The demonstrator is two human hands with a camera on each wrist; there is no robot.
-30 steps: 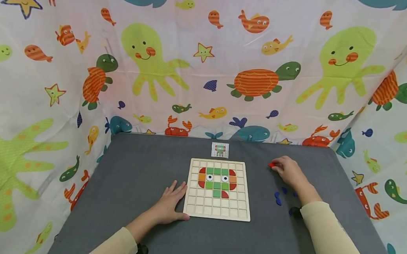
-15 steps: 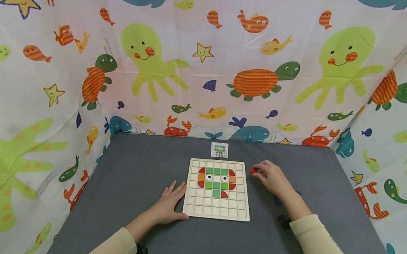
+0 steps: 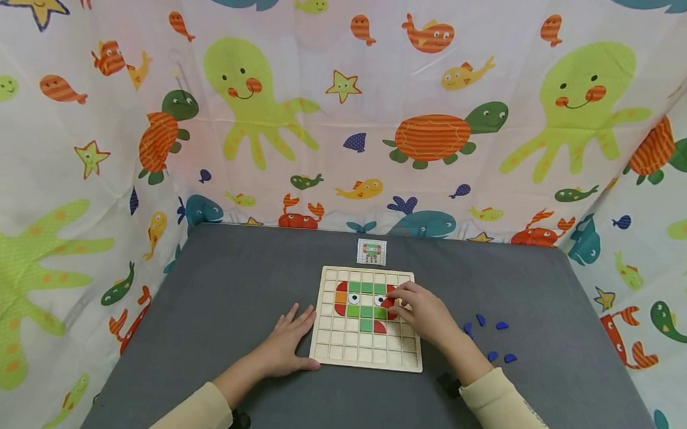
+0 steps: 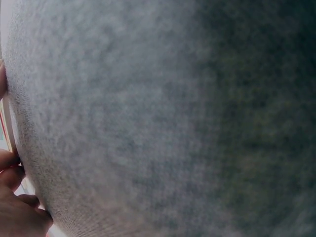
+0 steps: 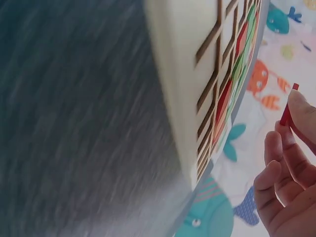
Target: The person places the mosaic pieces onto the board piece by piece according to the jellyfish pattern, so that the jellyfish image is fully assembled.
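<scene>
The wooden grid board (image 3: pixel 328 354) holds red, orange and green pieces and two eye pieces in its upper and middle cells. My left hand (image 3: pixel 285 345) lies with fingers spread along the board's left edge, thumb at the lower left corner. Above the board's right side, my right hand (image 3: pixel 427 313) pinches a red piece (image 3: pixel 390 303). In the right wrist view the red piece (image 5: pixel 285 114) is seen edge-on between thumb and fingertip of the right hand (image 5: pixel 291 173), off the board's surface.
A small picture card (image 3: pixel 371 252) lies behind the board on the grey table (image 3: pixel 243 274). Several blue pieces (image 3: pixel 502 325) are scattered right of the board, near my right forearm. A patterned curtain (image 3: pixel 326 127) hangs behind the table.
My right hand has moved left with the red piece, from the table at the right to over the board, uncovering several blue pieces. The left hand has stayed where it was.
</scene>
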